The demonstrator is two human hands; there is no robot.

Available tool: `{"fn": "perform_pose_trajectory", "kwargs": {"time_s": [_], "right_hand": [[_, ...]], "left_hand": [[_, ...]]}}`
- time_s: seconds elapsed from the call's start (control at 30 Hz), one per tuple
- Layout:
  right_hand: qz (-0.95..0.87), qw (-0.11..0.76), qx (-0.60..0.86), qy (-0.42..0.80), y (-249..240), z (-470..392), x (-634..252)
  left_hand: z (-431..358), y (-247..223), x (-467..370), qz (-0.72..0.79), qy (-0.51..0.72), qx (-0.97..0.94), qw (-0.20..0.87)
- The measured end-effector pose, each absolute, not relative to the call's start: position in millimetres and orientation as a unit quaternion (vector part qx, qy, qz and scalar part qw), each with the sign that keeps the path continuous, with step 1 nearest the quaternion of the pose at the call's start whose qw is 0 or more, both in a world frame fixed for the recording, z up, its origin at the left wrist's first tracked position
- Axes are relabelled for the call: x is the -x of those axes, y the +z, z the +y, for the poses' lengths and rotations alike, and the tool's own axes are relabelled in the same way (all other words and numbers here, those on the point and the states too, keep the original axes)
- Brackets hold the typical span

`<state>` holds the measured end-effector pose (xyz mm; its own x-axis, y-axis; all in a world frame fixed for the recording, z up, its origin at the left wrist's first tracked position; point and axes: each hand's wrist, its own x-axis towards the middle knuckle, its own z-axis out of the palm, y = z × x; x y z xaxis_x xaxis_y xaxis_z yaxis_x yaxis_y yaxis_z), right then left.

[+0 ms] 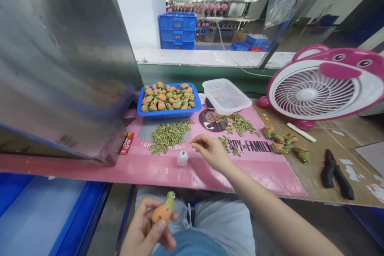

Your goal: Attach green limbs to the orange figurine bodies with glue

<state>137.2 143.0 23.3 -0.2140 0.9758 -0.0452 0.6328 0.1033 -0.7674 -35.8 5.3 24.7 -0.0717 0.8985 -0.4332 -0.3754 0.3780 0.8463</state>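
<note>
Cradled in the person's left hand (153, 228) is a small green-and-orange toy (164, 209), held over the lap just short of the table's near edge. Thumb and fingers close around its round orange body; the slim green end sticks out free. Its long axis runs on a slant, with the green end pointing up, away from the person and to the right, and the fat end down towards the palm.

Over the pink mat (150, 171), the right hand (210, 151) reaches in from the right, thumb and forefinger pinched on what looks like a tiny green piece (191, 143), pointing left. Just beside those fingertips stands a little white bottle (182, 159), upright, near a heap of green pieces (168, 135) lying every which way. Behind the heap, a blue basket (169, 115) brims with similar toys, their ends turned in all directions; a white basket (227, 102) sits to its right.
</note>
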Motion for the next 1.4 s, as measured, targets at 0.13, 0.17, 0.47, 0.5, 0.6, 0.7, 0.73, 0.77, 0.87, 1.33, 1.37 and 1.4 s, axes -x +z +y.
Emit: {"fn": "perform_pose_trajectory", "kwargs": {"time_s": [0.13, 0.17, 0.47, 0.5, 0.6, 0.7, 0.73, 0.77, 0.87, 1.33, 1.37, 1.4], "right_hand": [[-0.625, 0.305, 0.435, 0.571, 52.9, 83.2, -147.6], [-0.580, 0.309, 0.403, 0.637, 56.5, 73.2, -148.5], [-0.409, 0.276, 0.366, 0.789, 52.8, 62.1, -149.4], [-0.406, 0.273, 0.367, 0.791, 52.8, 62.2, -149.5], [-0.410, 0.259, 0.379, 0.788, 52.2, 61.6, -149.2], [-0.424, 0.241, 0.390, 0.781, 50.5, 61.7, -148.9], [-0.429, 0.237, 0.392, 0.779, 49.9, 62.0, -148.8], [-0.432, 0.234, 0.394, 0.777, 49.4, 62.3, -148.7], [-0.448, 0.230, 0.395, 0.768, 48.7, 63.0, -148.0], [-0.523, 0.233, 0.374, 0.730, 36.4, 61.1, -145.8], [-0.546, 0.242, 0.368, 0.713, 37.0, 61.7, -146.4], [-0.575, 0.257, 0.366, 0.685, 37.9, 62.4, -147.4]], "left_hand": [[6.4, 27.8, 24.7, 0.480, 0.466, -0.287, 0.685], [7.2, 27.3, 23.1, 0.467, 0.454, -0.299, 0.698], [9.6, 22.4, 18.0, 0.424, 0.395, -0.324, 0.748], [9.9, 22.6, 17.6, 0.426, 0.393, -0.323, 0.748], [10.6, 22.9, 16.9, 0.427, 0.388, -0.324, 0.750], [10.3, 23.3, 16.8, 0.426, 0.381, -0.321, 0.755], [10.2, 23.6, 16.8, 0.427, 0.378, -0.318, 0.758], [10.1, 24.0, 16.6, 0.427, 0.375, -0.313, 0.761], [10.7, 25.5, 15.9, 0.431, 0.363, -0.298, 0.771], [12.5, 26.1, 10.5, 0.445, 0.348, -0.210, 0.798], [13.0, 24.7, 11.0, 0.438, 0.353, -0.205, 0.801], [13.7, 23.4, 11.7, 0.428, 0.363, -0.203, 0.803]]}}
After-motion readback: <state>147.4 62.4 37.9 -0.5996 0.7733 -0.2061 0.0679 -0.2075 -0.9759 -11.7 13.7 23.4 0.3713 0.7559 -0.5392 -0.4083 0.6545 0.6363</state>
